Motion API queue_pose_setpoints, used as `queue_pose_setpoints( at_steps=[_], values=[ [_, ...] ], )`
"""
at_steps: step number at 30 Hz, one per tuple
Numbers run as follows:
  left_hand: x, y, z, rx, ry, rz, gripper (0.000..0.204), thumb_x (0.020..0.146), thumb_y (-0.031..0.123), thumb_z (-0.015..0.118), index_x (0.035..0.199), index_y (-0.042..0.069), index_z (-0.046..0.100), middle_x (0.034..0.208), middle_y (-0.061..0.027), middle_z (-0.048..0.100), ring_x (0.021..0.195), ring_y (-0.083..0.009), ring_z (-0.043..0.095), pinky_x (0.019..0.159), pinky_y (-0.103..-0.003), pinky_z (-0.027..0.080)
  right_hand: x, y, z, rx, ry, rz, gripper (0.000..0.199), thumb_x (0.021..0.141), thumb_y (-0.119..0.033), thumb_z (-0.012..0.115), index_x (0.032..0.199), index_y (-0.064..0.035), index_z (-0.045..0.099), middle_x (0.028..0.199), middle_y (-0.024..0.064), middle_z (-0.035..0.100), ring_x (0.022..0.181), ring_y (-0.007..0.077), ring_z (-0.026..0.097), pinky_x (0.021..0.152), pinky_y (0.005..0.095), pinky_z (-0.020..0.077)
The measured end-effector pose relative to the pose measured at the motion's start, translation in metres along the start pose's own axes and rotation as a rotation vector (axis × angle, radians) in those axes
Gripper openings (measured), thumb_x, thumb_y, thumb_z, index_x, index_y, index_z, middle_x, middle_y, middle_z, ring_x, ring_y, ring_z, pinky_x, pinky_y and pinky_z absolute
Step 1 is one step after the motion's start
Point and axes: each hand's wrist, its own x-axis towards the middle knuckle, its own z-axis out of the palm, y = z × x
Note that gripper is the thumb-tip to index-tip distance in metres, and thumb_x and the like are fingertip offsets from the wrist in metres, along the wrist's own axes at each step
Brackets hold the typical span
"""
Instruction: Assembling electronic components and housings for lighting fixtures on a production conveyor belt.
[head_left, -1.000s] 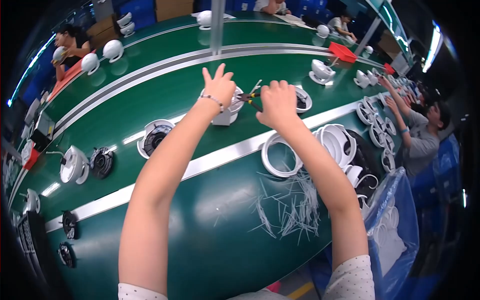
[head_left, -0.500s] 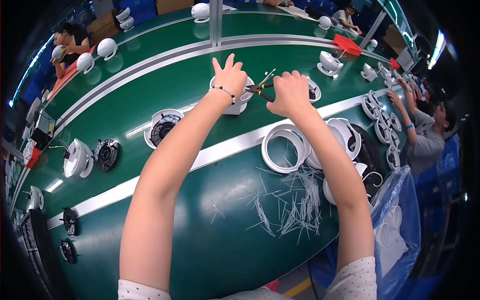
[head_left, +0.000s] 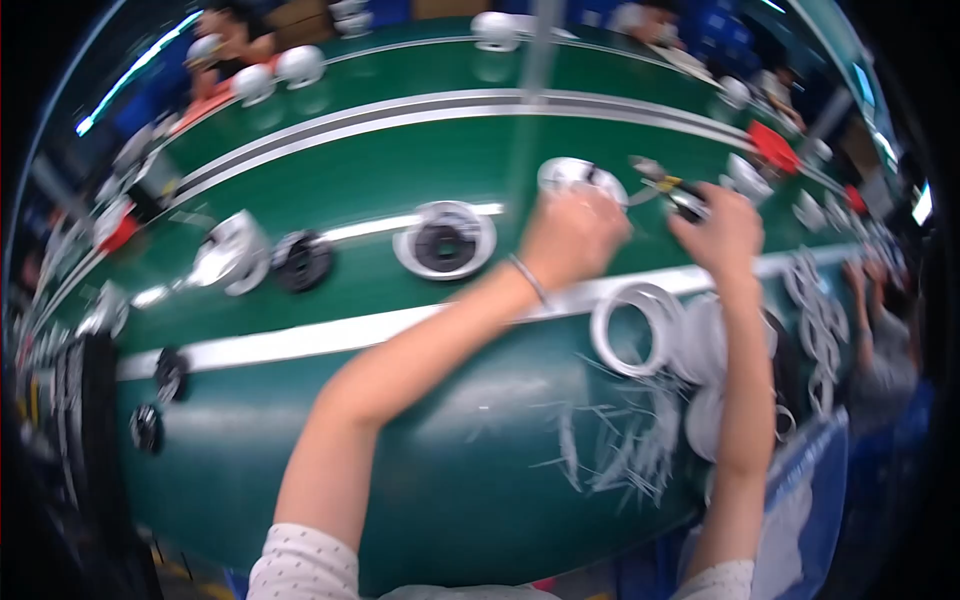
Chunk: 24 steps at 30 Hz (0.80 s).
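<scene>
My right hand (head_left: 728,230) is closed around a pair of cutting pliers (head_left: 688,199) with black and yellow handles. The pliers' jaws point left, over the green belt. In front of a round white plastic housing (head_left: 568,174), my left hand (head_left: 575,240) is smeared by motion. Its fingers look bent, but whether they touch or hold anything does not show. To its left sits another white housing with a black ring-shaped insert (head_left: 445,247). Beyond that lie a separate black disc (head_left: 302,261) and a tilted white housing (head_left: 230,254).
White rings (head_left: 636,330) lie beside my right forearm, with a scatter of clear thin strips (head_left: 625,440) nearer me. A metal rail (head_left: 400,328) divides table and belt. At right hangs a blue plastic bag (head_left: 820,500). Other people work across the belt and at right.
The whole view has swung, so things sit farther right in it. My left hand has come off the white housing's top and nearer to me. My right hand has drawn back with the pliers.
</scene>
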Motion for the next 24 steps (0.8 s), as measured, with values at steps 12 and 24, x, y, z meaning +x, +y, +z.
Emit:
queue_pose_setpoints(
  at_steps=[12,24],
  values=[
    [-0.139,-0.103,-0.261,0.366,0.146,-0.442,0.016,0.071,0.003,0.052,0.084,0.005,0.062,0.082,-0.0119,0.061,0.080,-0.0297,0.056,0.072,-0.038,0.045,0.018,-0.155,-0.006,0.534,0.138,-0.526,0.041,0.053,-0.018,0.068,0.089,0.0004,0.059,0.088,0.0124,0.059,0.083,0.0280,0.054,0.076,0.0360,0.0427],
    [-0.228,-0.200,-0.334,0.640,-0.341,-1.072,0.010,0.066,0.016,0.060,0.073,0.012,0.066,0.077,-0.0116,0.062,0.077,-0.0294,0.059,0.071,-0.038,0.048,0.087,-0.361,0.054,0.457,0.085,-0.944,0.046,0.048,-0.023,0.071,0.089,-0.0053,0.060,0.086,0.0063,0.056,0.084,0.0219,0.049,0.071,0.0324,0.0379]
  ],
)
